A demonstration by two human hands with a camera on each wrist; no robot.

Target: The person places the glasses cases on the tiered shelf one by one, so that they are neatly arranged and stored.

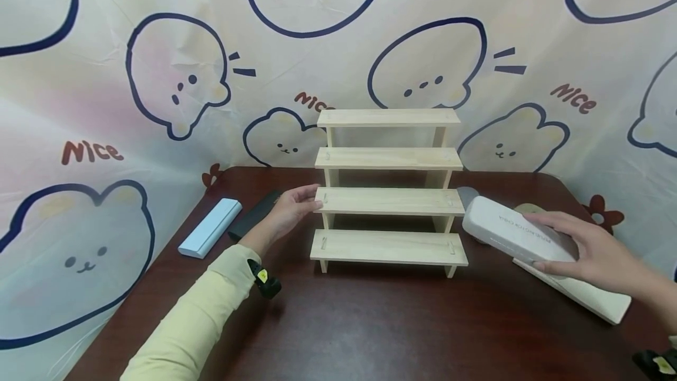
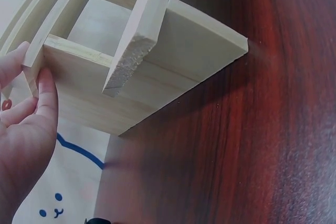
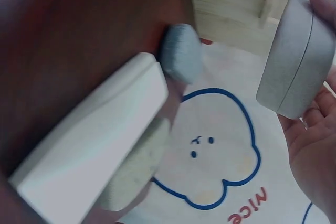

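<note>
A stepped rack of pale wood (image 1: 391,201), with several tiers, stands at the table's middle. My left hand (image 1: 285,213) grips the left end of its second board from the bottom. In the left wrist view, the thumb of that hand (image 2: 26,135) lies over the board end (image 2: 39,51) and the fingers are beneath it. To the right of the rack, my right hand (image 1: 597,249) holds a light grey glasses case (image 1: 513,225) with small print on top, raised above the table. The right wrist view shows the case (image 3: 299,51) between thumb and fingers.
Left of the rack lie a light blue glasses case (image 1: 210,228) and a black case (image 1: 254,216), partly behind my left arm. At right are a white case (image 3: 100,140), a pale green case (image 3: 139,163) and a grey-blue case (image 3: 181,53). A printed cloth (image 1: 317,69) hangs behind the table.
</note>
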